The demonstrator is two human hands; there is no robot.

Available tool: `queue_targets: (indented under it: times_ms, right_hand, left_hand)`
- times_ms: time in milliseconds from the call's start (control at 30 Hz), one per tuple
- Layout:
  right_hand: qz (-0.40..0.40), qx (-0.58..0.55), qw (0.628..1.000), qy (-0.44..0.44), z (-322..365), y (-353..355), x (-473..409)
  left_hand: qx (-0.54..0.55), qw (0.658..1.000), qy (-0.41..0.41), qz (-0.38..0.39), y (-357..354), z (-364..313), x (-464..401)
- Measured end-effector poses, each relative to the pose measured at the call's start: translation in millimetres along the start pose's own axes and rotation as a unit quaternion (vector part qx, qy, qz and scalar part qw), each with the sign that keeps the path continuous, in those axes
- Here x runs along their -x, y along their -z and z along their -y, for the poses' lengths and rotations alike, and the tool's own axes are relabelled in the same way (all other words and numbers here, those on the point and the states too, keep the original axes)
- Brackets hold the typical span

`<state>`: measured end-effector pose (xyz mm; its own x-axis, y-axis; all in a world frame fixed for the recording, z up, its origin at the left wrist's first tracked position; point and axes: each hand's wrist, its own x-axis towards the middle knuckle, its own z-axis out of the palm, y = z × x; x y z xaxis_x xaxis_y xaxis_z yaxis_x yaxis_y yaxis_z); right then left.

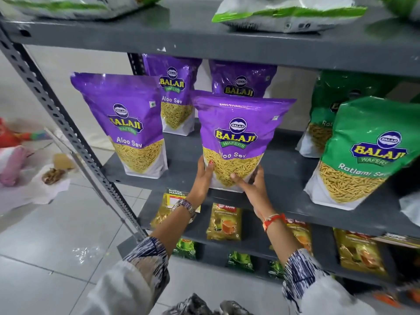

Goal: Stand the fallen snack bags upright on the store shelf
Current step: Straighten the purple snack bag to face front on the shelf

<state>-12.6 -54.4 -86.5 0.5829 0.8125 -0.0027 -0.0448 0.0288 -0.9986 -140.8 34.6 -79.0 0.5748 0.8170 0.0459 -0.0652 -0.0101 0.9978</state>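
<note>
A purple Aloo Sev bag (236,137) stands upright near the front of the grey middle shelf (281,183). My left hand (203,176) grips its lower left edge and my right hand (252,185) holds its lower right corner. Another purple bag (127,123) stands upright to the left. Two more purple bags (175,94) (241,80) stand behind. A green Ratlami Sev bag (363,151) leans at the right front, with another green bag (327,114) behind it.
Bags with green stripes (286,12) lie flat on the upper shelf. Small yellow packets (225,223) stand on the lower shelf. A perforated metal upright (56,119) runs down the left of the rack. Cloth and clutter (27,169) lie on the tiled floor at left.
</note>
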Motion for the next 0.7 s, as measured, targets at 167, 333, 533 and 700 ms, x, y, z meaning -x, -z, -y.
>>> queue_targets:
  times_ms: [167, 333, 533, 700]
  right_hand:
    - [-0.008, 0.019, 1.0, -0.012, 4.8, 0.7, 2.2]
    - [-0.157, 0.082, 0.981, 0.084, -4.8, -14.8, 36.0]
    - [-0.068, 0.093, 0.974, 0.193, -16.3, -85.2, 60.3]
    - [0.085, 0.14, 0.978, 0.132, 2.8, -161.4, 19.4]
  left_hand:
    - [-0.012, 1.0, 0.011, -0.001, 4.7, 0.9, 2.3]
    - [-0.056, 0.988, -0.018, -0.141, 17.5, 8.7, 27.5]
    - [-0.056, 0.902, -0.125, -0.41, 95.4, 0.9, 41.0]
    - [-0.065, 0.902, -0.077, -0.419, 171.0, -21.7, 6.5]
